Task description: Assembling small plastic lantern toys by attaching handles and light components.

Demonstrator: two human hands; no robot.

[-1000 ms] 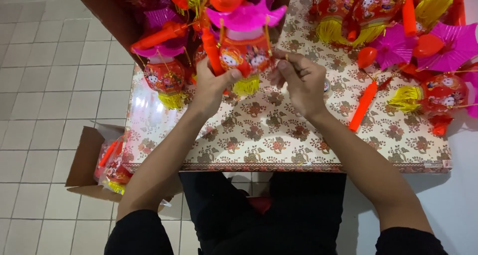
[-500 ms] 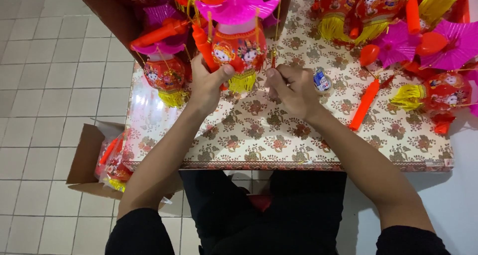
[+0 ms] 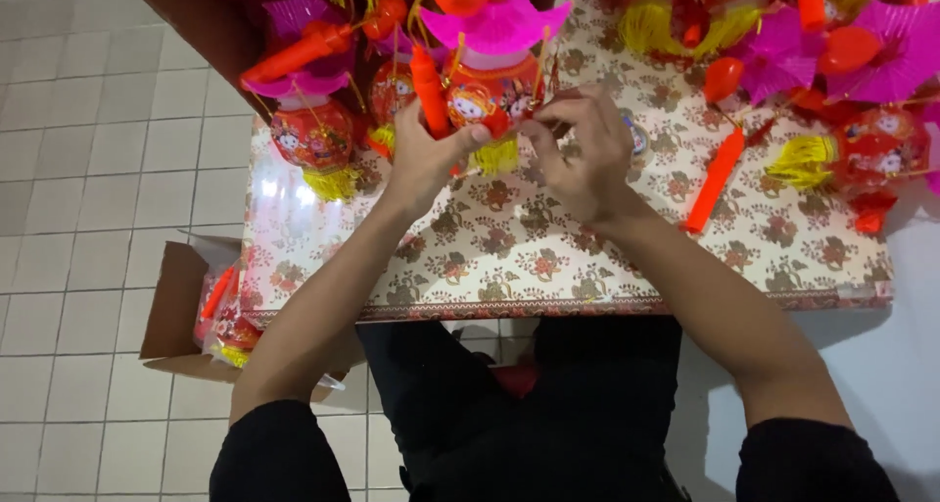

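My left hand [image 3: 428, 151] grips a red toy lantern [image 3: 485, 95] with a pink pleated top, an orange stick handle and a yellow tassel, held upright above the table. My right hand [image 3: 584, 149] pinches at the lantern's right side, fingertips closed on a thin gold string or wire there. Both hands meet over the floral-patterned table [image 3: 509, 257]. A small round object [image 3: 637, 136] lies on the cloth just right of my right hand.
More lanterns with pink tops and yellow tassels crowd the far left [image 3: 311, 130] and far right [image 3: 862, 149] of the table. A loose orange stick [image 3: 715, 179] lies at right. An open cardboard box [image 3: 181, 311] with lanterns sits on the tiled floor at left.
The lantern has been lifted slightly and turned. My right hand has moved up from the tabletop to the lantern's right side and closed its fingertips there.
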